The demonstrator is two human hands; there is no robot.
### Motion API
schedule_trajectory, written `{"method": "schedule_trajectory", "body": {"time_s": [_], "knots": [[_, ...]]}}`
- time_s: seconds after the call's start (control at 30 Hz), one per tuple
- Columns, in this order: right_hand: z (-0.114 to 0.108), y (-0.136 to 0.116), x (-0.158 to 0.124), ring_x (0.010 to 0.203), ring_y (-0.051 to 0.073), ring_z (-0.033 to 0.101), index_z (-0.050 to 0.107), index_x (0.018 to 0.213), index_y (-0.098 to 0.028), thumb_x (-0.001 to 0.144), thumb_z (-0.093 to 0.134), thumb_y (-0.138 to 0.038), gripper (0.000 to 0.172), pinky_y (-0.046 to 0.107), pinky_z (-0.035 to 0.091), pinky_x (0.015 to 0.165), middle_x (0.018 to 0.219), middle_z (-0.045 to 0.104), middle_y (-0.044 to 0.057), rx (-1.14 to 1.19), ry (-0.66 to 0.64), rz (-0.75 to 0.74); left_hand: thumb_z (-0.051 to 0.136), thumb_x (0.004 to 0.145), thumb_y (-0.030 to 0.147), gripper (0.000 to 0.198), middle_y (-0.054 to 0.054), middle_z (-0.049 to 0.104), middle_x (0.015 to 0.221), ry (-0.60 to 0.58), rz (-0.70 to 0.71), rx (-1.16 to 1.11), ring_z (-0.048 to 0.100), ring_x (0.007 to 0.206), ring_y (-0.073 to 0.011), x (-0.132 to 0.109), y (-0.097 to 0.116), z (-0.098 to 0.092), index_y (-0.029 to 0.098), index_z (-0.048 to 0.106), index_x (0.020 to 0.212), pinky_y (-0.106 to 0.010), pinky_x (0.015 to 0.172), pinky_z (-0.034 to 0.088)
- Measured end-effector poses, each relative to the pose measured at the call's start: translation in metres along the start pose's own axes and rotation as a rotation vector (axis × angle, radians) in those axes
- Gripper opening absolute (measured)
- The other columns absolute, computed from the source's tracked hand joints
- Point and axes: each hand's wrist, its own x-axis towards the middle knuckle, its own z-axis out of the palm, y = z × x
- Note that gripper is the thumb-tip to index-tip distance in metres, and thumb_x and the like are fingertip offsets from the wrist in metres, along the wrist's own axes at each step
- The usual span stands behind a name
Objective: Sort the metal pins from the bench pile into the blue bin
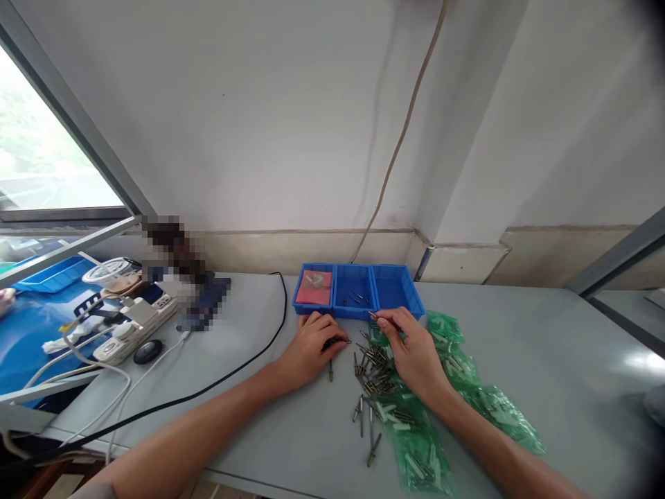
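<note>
My left hand [312, 344] rests on the grey table [519, 360], fingers curled around a small bunch of dark metal pins at its fingertips. Just to its right, my right hand [410, 346] pinches a single thin pin [373, 315] near the front edge of the blue bins. Between and below both hands lies a loose pile of metal pins [371, 378], spilling onto green plastic bags [415, 430]. One stray pin [330, 374] lies under the left hand.
Three joined blue bins [397, 287] stand at the back: the left holds a red pad, the middle a few pins. A black cable [233, 378] curves across the table. A white power strip [138, 322] and wires sit left. More green bags [493, 402] lie right.
</note>
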Motion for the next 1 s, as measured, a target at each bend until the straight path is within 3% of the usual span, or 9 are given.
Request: {"method": "schedule_trajectory", "body": {"time_s": [0.33,0.63,1.0], "knots": [[0.0014,-0.0025,-0.0004,0.101,0.027,0.068,0.071,0.105,-0.026,0.111,0.052,-0.038,0.023,0.04,0.052,0.09,0.104,0.072,0.006,0.018,0.017,0.0,0.065,0.108,0.026,0.009,-0.001,0.072,0.108,-0.002,0.006,0.004,0.058,0.103,-0.0216,-0.0002,-0.0004,0.0,0.025,0.074,0.108,-0.041,0.094,0.036],[0.0005,-0.0073,-0.0014,0.089,0.024,0.065,0.071,0.103,-0.024,0.108,0.057,-0.037,0.019,0.038,0.052,0.083,0.097,0.071,0.005,-0.023,0.007,0.0,0.061,0.11,0.028,0.013,-0.001,0.072,0.11,-0.009,0.015,0.003,0.058,0.102,-0.0209,-0.0012,-0.0029,0.0017,0.026,0.074,0.111,-0.04,0.094,0.035],[0.0013,-0.0074,-0.0009,0.093,0.025,0.066,0.07,0.103,-0.025,0.109,0.054,-0.037,0.021,0.039,0.052,0.086,0.099,0.07,0.006,0.001,-0.029,0.009,0.058,0.112,0.032,0.017,-0.002,0.072,0.111,-0.012,0.007,-0.001,0.058,0.102,-0.0215,-0.0007,-0.0007,0.0004,0.025,0.074,0.112,-0.041,0.095,0.036]]}}
